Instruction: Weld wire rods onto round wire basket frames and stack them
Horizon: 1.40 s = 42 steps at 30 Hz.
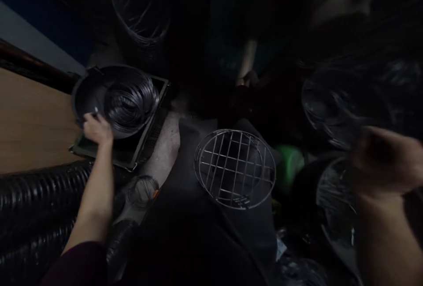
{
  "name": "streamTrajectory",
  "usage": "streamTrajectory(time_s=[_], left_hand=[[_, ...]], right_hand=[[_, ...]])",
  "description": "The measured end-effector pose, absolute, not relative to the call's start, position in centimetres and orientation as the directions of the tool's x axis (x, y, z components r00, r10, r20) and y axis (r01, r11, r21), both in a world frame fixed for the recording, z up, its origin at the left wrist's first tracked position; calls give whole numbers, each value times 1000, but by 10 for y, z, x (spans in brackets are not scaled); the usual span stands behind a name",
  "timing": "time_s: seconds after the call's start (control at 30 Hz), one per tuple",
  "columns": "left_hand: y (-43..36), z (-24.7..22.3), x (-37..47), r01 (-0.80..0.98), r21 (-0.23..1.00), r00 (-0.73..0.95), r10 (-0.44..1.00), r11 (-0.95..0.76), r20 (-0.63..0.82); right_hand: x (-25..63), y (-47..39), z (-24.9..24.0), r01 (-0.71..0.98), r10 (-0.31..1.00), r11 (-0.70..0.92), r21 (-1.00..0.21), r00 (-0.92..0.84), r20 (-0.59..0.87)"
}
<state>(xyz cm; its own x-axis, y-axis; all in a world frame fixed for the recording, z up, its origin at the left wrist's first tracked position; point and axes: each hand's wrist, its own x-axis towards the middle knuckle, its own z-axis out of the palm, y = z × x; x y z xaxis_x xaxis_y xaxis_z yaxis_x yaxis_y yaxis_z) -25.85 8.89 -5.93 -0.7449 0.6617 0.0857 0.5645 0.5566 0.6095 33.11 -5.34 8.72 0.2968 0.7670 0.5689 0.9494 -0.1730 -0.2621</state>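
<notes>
A round wire grate (235, 161) of crossed bars inside a ring lies across the dark cloth (194, 154) over my lap. To the left, my left hand (98, 127) is at the near rim of a dark basin (89, 90), its fingers pinched around something small that I cannot make out. Inside that basin sits a pile of metal wire rings (127, 105). My right hand (386, 162) is raised at the far right, above round containers. It is smeared by motion, and its fingers and anything in them do not show clearly.
A dark crate (135, 151) supports the basin. Stacks of black wire rings (42, 193) line the lower left. A second container (337, 206) with shiny contents stands at the right, near a green object (290, 162). Another person's hand (248, 79) shows dimly ahead.
</notes>
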Motion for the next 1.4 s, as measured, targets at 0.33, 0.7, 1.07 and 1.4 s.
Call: streamTrajectory(time_s=[0.33,0.7,1.07,1.4], left_hand=[[39,20,-216,315,930,-580,737,-189,347],[74,-30,1,220,957,578,816,-188,27],[71,-14,-10,357,895,772,623,-269,-121],[74,-23,-10,423,796,802,588,-432,-107]], right_hand=[[150,-140,71,774,623,633,4,-513,591],[198,-200,41,771,824,-162,-616,449,345],[216,-179,-1,165,745,-451,-877,611,-268],[213,-179,-13,233,752,-439,-868,624,-212]])
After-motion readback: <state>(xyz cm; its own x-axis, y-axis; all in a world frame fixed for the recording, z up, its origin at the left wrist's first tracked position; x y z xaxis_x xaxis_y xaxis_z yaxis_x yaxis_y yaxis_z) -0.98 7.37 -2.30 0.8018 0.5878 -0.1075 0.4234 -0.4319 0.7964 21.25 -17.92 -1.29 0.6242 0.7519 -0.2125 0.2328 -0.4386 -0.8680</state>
